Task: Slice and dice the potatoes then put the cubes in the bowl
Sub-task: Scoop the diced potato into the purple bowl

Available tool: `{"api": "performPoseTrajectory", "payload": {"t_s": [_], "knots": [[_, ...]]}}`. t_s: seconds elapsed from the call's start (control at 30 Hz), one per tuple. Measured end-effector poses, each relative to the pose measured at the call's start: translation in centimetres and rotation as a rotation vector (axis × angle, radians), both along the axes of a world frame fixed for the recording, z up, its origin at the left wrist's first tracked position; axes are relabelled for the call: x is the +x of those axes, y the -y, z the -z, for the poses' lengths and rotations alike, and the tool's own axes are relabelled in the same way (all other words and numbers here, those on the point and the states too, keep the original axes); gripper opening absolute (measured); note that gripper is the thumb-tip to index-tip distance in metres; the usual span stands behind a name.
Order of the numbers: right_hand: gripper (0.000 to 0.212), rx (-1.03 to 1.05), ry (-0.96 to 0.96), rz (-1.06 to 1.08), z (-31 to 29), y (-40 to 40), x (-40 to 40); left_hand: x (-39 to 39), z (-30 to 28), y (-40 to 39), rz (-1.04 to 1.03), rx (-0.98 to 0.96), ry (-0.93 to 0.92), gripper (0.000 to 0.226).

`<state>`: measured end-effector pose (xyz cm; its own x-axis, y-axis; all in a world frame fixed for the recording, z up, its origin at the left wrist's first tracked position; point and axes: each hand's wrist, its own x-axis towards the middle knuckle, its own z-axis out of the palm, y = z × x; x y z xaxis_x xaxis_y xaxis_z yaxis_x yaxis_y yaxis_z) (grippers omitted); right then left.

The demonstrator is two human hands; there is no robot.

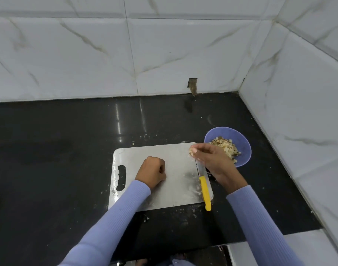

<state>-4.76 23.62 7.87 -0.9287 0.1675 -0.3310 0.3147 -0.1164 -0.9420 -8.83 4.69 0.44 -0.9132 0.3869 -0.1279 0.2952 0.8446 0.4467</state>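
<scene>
head view: left hand point(152, 172) fisted, holding nothing, on board point(164, 196); right hand point(212, 160) pinches potato cubes point(192, 151).

Both arms wear long, close-fitting lavender-blue sleeves in a fine ribbed knit, ribs running lengthwise. Left sleeve point(114, 219) ends at the wrist in a plain ribbed cuff; right sleeve point(260, 227) ends the same way, just past the wrist. Left hand point(152, 172) and right hand point(212, 160) are bare: no gloves, rings, watch or bands visible. Fabric looks clean and smooth, with no logos or prints visible. Fingernails are too blurred to judge.
</scene>
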Motion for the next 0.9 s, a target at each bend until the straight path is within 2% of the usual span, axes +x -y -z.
{"api": "performPoseTrajectory", "payload": {"t_s": [0.03, 0.1, 0.2, 0.3, 0.4, 0.47, 0.57, 0.67, 0.77, 0.9], "knots": [[0.014, 0.07, -0.007, 0.032, -0.7, -1.0, 0.0, -0.1, 0.1, 0.1, -0.008, 0.013, -0.005, 0.005], [0.011, 0.347, -0.004, 0.104, -1.6, -3.4, -0.1, 0.0, 0.2, 0.2, -0.047, 0.08, 0.007, 0.005], [0.019, 0.708, 0.04, 0.123, -1.9, -6.5, -0.8, 0.1, -0.5, 0.4, -0.21, 0.313, 0.125, 0.012], [0.028, 0.86, 0.082, 0.005, -2.3, -8.0, -1.1, -0.3, -2.4, -0.7, -0.341, 0.598, 0.196, 0.012], [0.02, 1.015, 0.018, 0.007, -2.2, -8.8, -1.1, -1.2, -5.2, -4.0, -0.283, 0.807, 0.212, 0.013], [0.013, 1.062, -0.036, 0.056, -2.0, -9.3, -1.0, -1.9, -6.7, -7.1, -0.206, 0.882, 0.233, 0.015], [0.012, 1.109, 0.035, -0.055, -1.9, -9.8, -1.1, -2.7, -7.7, -11.5, -0.082, 0.846, 0.214, 0.006], [0.024, 1.094, 0.136, -0.217, -1.9, -10.5, -1.3, -3.3, -7.3, -14.4, -0.001, 0.672, 0.174, 0.013], [0.027, 1.066, 0.146, -0.184, -1.8, -11.2, -1.4, -3.2, -6.9, -15.8, 0.025, 0.542, 0.108, 0.021], [0.006, 1.112, 0.051, -0.07, -1.7, -11.5, -0.9, -2.7, -6.7, -16.4, 0.04, 0.504, 0.066, 0.019]]}}
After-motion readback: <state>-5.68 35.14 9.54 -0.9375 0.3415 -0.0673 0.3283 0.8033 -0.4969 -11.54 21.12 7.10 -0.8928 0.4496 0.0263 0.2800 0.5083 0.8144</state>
